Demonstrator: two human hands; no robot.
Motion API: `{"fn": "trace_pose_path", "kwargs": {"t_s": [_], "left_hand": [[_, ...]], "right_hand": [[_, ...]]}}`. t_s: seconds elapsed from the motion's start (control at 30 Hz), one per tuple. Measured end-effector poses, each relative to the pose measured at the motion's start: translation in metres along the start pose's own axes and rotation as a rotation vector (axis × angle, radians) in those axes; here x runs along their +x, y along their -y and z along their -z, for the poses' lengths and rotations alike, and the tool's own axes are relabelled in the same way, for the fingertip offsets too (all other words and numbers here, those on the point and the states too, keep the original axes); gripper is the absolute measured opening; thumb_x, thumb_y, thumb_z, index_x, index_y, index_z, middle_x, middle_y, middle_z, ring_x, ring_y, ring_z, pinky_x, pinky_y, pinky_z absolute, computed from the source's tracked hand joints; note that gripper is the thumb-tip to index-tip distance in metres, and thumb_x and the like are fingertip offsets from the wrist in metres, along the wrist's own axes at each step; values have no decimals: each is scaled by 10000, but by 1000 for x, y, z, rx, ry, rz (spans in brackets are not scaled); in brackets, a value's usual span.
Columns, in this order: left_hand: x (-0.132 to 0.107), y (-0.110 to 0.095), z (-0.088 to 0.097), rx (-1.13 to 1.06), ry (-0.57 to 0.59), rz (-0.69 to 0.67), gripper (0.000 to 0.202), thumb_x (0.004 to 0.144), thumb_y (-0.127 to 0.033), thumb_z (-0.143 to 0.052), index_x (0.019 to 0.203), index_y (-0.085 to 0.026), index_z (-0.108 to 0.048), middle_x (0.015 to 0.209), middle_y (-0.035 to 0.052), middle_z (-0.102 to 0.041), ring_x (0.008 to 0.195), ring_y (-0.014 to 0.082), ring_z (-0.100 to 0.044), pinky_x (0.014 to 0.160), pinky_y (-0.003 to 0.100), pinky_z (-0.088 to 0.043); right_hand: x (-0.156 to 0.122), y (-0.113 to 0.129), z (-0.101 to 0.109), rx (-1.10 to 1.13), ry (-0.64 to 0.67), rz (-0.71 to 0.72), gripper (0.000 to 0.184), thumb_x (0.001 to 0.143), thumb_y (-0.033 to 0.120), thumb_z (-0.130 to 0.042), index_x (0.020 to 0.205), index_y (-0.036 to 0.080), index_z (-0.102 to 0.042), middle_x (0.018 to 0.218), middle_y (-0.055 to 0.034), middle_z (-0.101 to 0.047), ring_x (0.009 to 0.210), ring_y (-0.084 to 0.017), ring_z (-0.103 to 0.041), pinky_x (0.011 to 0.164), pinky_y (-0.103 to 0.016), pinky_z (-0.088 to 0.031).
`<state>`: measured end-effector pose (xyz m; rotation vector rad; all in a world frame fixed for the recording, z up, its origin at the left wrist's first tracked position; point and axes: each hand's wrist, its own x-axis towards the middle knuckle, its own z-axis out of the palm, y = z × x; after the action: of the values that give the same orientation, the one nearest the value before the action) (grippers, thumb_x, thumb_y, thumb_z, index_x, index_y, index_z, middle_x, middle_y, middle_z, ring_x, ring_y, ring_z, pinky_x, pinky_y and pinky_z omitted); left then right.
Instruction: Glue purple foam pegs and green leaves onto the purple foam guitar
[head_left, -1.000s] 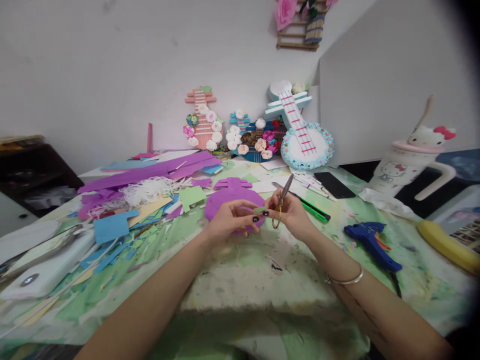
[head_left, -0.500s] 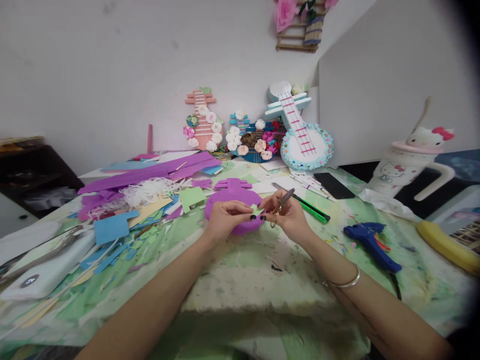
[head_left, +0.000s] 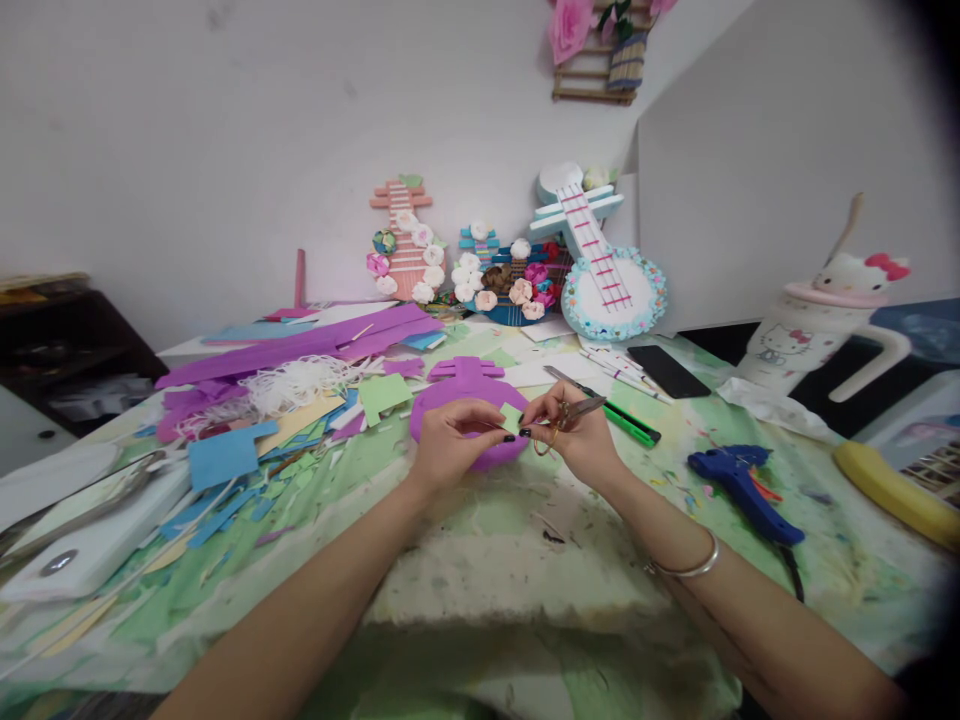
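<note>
Pinched between the fingertips of my left hand (head_left: 459,438) and my right hand (head_left: 570,432) is a small piece of light green paper (head_left: 511,416). A pair of scissors (head_left: 582,408) is also tucked in my right hand, its blades pointing to the right and its handle loops around the fingers. Under and behind my hands lies a purple lute-shaped cutout (head_left: 466,384), partly covered by my left hand. To the right of it rests a green box cutter (head_left: 630,424).
A blue glue gun (head_left: 742,485) lies on the right, near a black phone (head_left: 667,370) and a lidded cup (head_left: 802,335). Paper scraps and white string (head_left: 300,385) cover the left side. Decorated lute models (head_left: 611,290) lean against the wall.
The scissors in my right hand have turned from pointing up and right to nearly level. The green paper has tilted a little more upright between my fingers.
</note>
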<state>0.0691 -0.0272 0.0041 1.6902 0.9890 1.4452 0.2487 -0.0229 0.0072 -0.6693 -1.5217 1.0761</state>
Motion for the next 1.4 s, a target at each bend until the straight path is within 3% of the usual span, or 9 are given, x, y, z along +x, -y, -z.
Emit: {"fn": "trace_pose_path", "kwargs": {"t_s": [0.13, 0.23, 0.4, 0.5, 0.63, 0.8, 0.97, 1.17, 1.4], "left_hand": [[0, 1, 0, -68, 18, 55, 329, 571, -238, -803, 854, -158, -656, 807, 51, -700, 754, 177, -665, 749, 309, -557], [1, 0, 0, -164, 50, 90, 334, 614, -283, -777, 892, -161, -638, 796, 51, -702, 749, 183, -673, 732, 316, -566], [4, -1, -1, -254, 133, 250, 332, 633, -274, -742, 921, -139, -646, 696, 25, -690, 592, 163, -680, 621, 288, -571], [6, -1, 0, -302, 84, 298, 307, 602, -273, -762, 841, -120, -644, 662, 32, -695, 588, 171, -685, 613, 287, -573], [9, -1, 4, -366, -35, 322, 319, 593, -306, -782, 791, -113, -622, 644, 48, -709, 599, 192, -695, 603, 288, -574], [10, -2, 7, -398, -64, 322, 325, 600, -326, -787, 790, -117, -625, 671, 54, -723, 610, 194, -701, 587, 268, -570], [10, -5, 7, -397, -55, 308, 310, 598, -299, -798, 777, -125, -615, 675, 44, -723, 627, 178, -702, 615, 252, -568], [9, -2, 5, -440, -36, 301, 284, 609, -263, -794, 756, -112, -603, 659, 36, -712, 620, 159, -698, 591, 213, -557], [6, -1, 2, -501, -3, 311, 264, 623, -247, -787, 750, -103, -605, 670, 43, -709, 640, 181, -704, 586, 215, -556]], "right_hand": [[-1, -1, 1, -16, 5, 8, 377, 683, 269, -736, 677, 216, -363, 757, -12, -623, 575, -116, -537, 445, -239, -434], [-1, -2, 2, -48, 4, 0, 379, 669, 249, -736, 672, 219, -358, 733, -7, -613, 607, -133, -553, 461, -243, -425], [2, -1, 2, -37, 47, 6, 395, 662, 308, -751, 689, 219, -367, 779, -23, -640, 728, -170, -611, 630, -311, -481], [4, 1, 4, 9, -30, 32, 412, 662, 380, -750, 707, 219, -373, 880, -48, -653, 771, -174, -626, 698, -328, -491], [6, 2, 5, -75, -130, -43, 367, 692, 475, -694, 755, 209, -449, 756, -28, -636, 566, -119, -550, 524, -253, -441], [3, -1, 2, -200, -36, -132, 353, 749, 524, -601, 716, 184, -512, 488, 42, -498, 392, -80, -389, 402, -220, -316], [-2, -3, 1, -339, 83, -133, 370, 791, 515, -545, 661, 169, -547, 482, 35, -481, 448, -90, -420, 460, -224, -324], [-4, -4, -1, -611, 139, -108, 360, 792, 485, -558, 852, 144, -658, 512, 37, -469, 486, -100, -425, 477, -222, -292], [-5, -3, -4, -688, 208, -38, 374, 805, 481, -531, 739, 130, -644, 478, 48, -401, 476, -86, -365, 472, -216, -236]]}}
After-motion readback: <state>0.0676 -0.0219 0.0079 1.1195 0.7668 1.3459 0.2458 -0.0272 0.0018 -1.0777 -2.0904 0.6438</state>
